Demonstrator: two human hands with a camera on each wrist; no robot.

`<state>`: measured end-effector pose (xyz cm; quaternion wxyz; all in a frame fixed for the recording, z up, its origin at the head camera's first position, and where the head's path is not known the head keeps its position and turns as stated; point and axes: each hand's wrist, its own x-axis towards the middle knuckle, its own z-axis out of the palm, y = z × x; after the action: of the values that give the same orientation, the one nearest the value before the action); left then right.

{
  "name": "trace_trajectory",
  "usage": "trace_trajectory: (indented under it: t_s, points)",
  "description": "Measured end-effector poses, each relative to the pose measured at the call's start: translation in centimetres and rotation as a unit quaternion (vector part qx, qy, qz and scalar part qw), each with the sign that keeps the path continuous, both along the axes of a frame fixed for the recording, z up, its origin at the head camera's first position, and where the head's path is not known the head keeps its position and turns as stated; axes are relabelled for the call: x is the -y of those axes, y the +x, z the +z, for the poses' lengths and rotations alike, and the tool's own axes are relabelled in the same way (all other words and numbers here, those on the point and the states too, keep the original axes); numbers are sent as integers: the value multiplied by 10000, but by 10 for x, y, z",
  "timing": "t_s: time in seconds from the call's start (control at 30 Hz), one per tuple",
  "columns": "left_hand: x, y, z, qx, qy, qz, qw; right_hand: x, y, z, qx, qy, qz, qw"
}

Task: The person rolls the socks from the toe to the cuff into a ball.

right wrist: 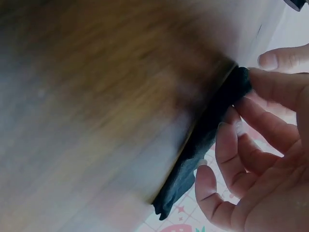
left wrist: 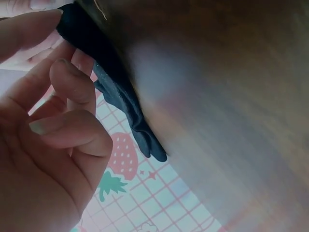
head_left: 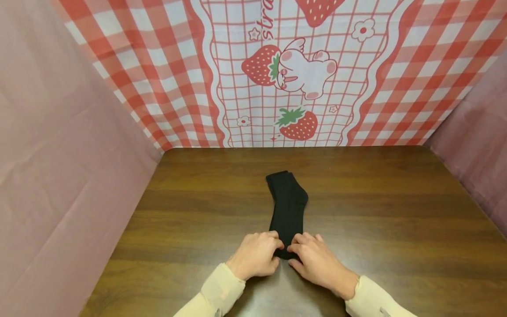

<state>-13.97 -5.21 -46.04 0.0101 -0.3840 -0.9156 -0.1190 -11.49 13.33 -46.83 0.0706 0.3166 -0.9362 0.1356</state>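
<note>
A pair of black socks (head_left: 288, 211) lies flat, one on the other, on the brown wooden table, with the heel bulge towards the right. At the near end, my left hand (head_left: 256, 254) pinches the left corner between thumb and curled fingers. Opposite it, my right hand (head_left: 317, 262) pinches the right corner in the same way. The left wrist view shows the socks (left wrist: 113, 72) edge-on beside the bent fingers. In the right wrist view the socks (right wrist: 205, 135) run down from the fingertips, slightly rumpled along the side.
The wooden table (head_left: 190, 215) reaches back to a red-and-white checked curtain (head_left: 166, 79) printed with strawberries. Pink cloth (head_left: 67, 167) hangs along the left side, and more pink cloth (head_left: 475, 132) along the right.
</note>
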Motion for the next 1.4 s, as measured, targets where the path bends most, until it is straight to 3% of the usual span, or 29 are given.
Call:
trace_trajectory:
  t_s: [0.33,0.73,1.17,1.27,1.4]
  points:
    - [-4,-4,-4,-382,-49,45,9992,0,-8,-2,-195,86,-16,9998]
    - [-7,-14,-2,427,135,439,9980,4,-18,2,343,-177,-451,9982]
    - [-14,-24,-3,692,311,797,9939,15,-25,6,1113,-322,-1542,9812]
    - [-15,-25,-3,753,379,855,9928,17,-26,7,1232,-326,-1633,9783]
    - [-16,-24,-4,658,319,686,9950,19,-25,7,1039,-300,-1555,9819]
